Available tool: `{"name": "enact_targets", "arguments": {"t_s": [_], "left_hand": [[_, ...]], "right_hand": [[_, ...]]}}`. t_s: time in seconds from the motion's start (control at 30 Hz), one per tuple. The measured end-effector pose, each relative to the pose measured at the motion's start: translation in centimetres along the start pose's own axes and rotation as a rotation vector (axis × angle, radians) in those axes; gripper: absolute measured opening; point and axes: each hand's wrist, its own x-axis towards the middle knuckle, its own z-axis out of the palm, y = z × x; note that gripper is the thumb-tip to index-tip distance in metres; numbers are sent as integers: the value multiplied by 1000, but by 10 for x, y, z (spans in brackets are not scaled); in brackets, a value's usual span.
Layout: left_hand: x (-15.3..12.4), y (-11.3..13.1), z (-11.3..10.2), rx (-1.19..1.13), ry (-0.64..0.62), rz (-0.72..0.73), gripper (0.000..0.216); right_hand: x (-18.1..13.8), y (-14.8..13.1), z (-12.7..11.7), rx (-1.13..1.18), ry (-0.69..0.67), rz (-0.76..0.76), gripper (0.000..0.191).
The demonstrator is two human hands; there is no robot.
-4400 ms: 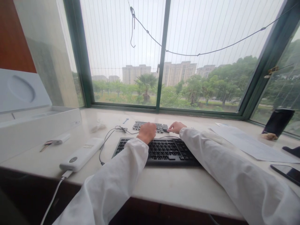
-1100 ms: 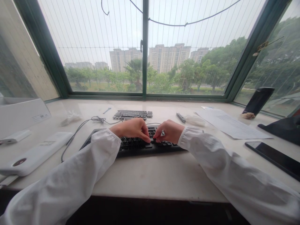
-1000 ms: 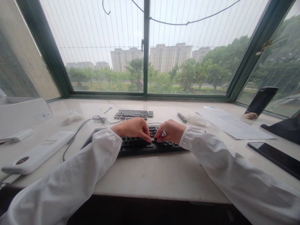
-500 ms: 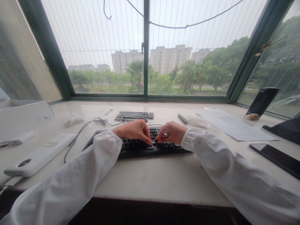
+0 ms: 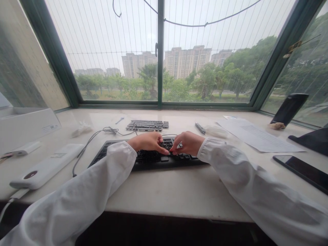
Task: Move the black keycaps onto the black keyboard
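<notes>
A black keyboard (image 5: pixel 151 166) lies flat near the table's front, many of its key positions bare. Over its middle is my left hand (image 5: pixel 150 141), the thumb stretched to the right across the keys and apart from the curled fingers; I see nothing in it. My right hand (image 5: pixel 188 142) sits just right of that thumb, its thumb and fingertips pinched together low over the keys. Whatever is between those fingertips is too small or hidden to make out. Behind the keyboard, loose black keycaps (image 5: pixel 148 125) lie in neat rows.
A black cable (image 5: pixel 89 141) runs left of the keyboard. A white power bank (image 5: pixel 47 167) and white box (image 5: pixel 28 126) stand left. To the right are a pen-like tool (image 5: pixel 200 128), a paper sheet (image 5: pixel 258 135), a phone (image 5: pixel 302 171) and an upright dark device (image 5: pixel 290 108).
My left thumb has lifted off the lower keys and moved slightly up and right, away from the left fingers. My right hand stays pinched at nearly the same spot. The view has shifted slightly.
</notes>
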Motion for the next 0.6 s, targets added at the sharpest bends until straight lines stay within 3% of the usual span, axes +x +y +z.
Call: {"name": "enact_targets", "arguments": {"t_s": [0.23,0.6], "left_hand": [[0,7,-1,2,-34,-58,60],[3,13,-3,77,-97,-79,53]], "right_hand": [[4,3,-3,69,-62,22,26],[2,-4,-6,-24,-85,97,25]]}}
